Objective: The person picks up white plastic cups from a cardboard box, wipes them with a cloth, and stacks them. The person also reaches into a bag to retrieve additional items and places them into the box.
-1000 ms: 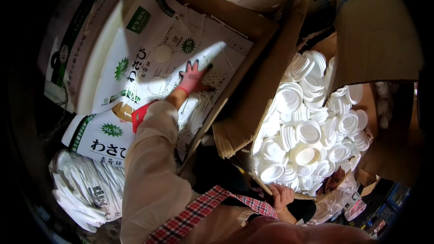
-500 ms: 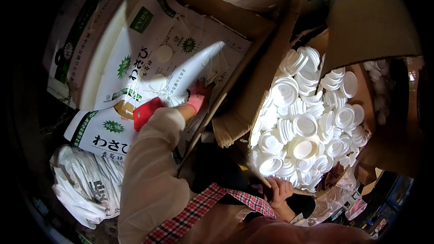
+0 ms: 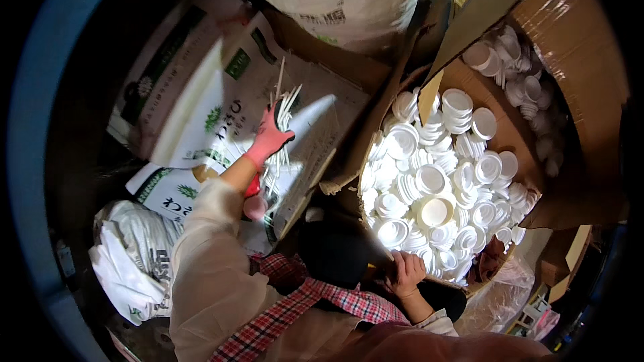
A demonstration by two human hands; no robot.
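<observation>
My left hand (image 3: 268, 135), in a pink glove, reaches into the large cardboard box at left. Its fingers are closed round a bundle of thin white plastic sticks (image 3: 287, 108), which poke out above and below the fist. A red object (image 3: 253, 186), mostly hidden, shows beside my left wrist, with a pale round disc (image 3: 255, 208) just below it. My bare right hand (image 3: 406, 273) grips the near rim of another cardboard box (image 3: 367, 218), its fingers bent over the edge. White round plastic lids or cups (image 3: 429, 179) fill that box, many stacked together.
Printed white paper sacks (image 3: 221, 117) line the left box. A bulging white woven sack (image 3: 335, 7) stands beyond, and another white sack (image 3: 137, 261) lies at left. A raised cardboard flap (image 3: 483, 23) hangs over the lids. More white pieces (image 3: 530, 87) lie behind it.
My left hand has moved left and now holds the bundle of sticks up; before, it was down on the sacks. My right hand stays on the box rim. The view has shifted slightly.
</observation>
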